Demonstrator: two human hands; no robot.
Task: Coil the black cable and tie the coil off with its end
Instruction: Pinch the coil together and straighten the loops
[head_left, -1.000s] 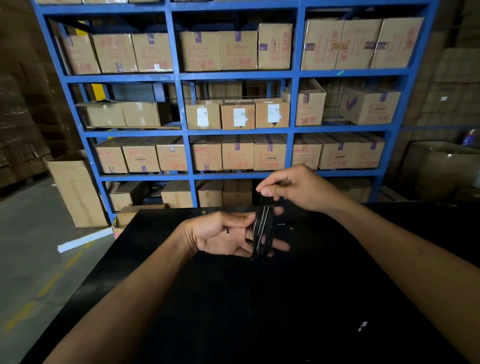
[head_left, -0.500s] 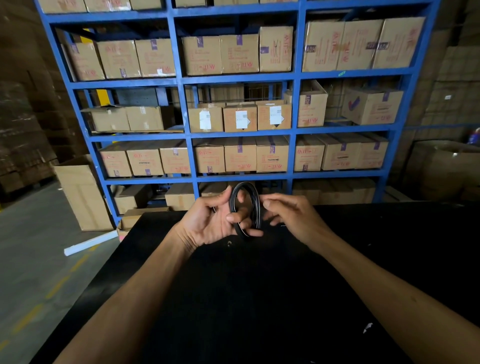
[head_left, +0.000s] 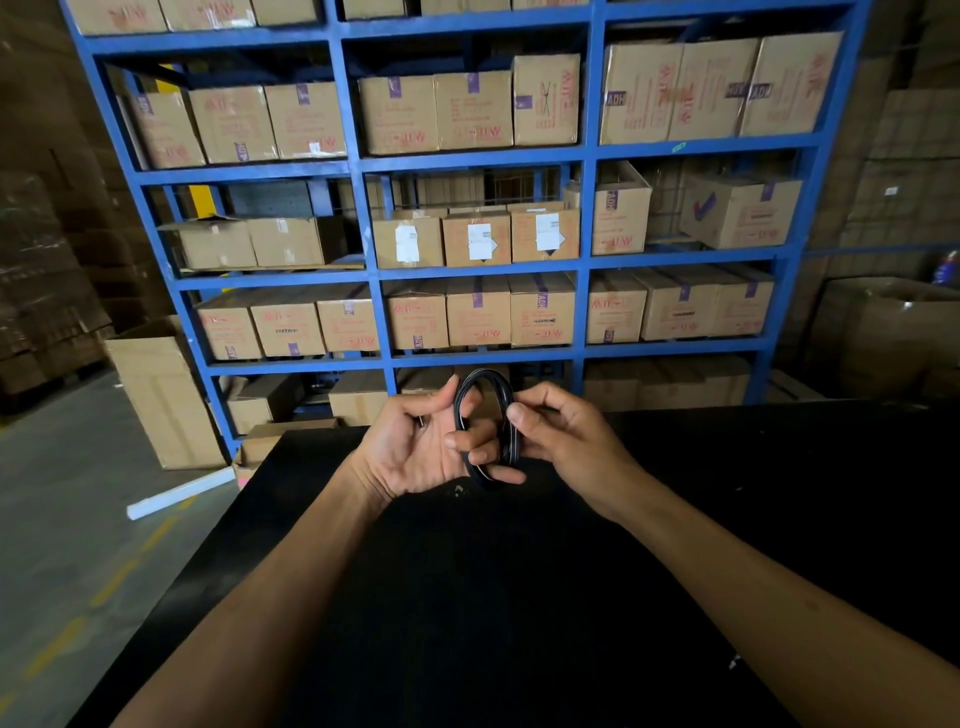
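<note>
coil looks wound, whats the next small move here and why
Probably find the free end and pass it through the loop. The black cable already forms an upright oval held above the black table, threaded over the left hand fingers and pinched on its side by the right hand. No wrap crosses the strands yet; the end isn't visible.

Black cable (head_left: 483, 426), blue shelving (head_left: 483, 156)

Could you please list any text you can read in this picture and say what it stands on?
"ADH": purple label, top-shelf carton.
"ADH": purple tape, middle-shelf carton.
Red print and white labels on the cartons: too blurred to read.
Black cable: no text visible.
</note>
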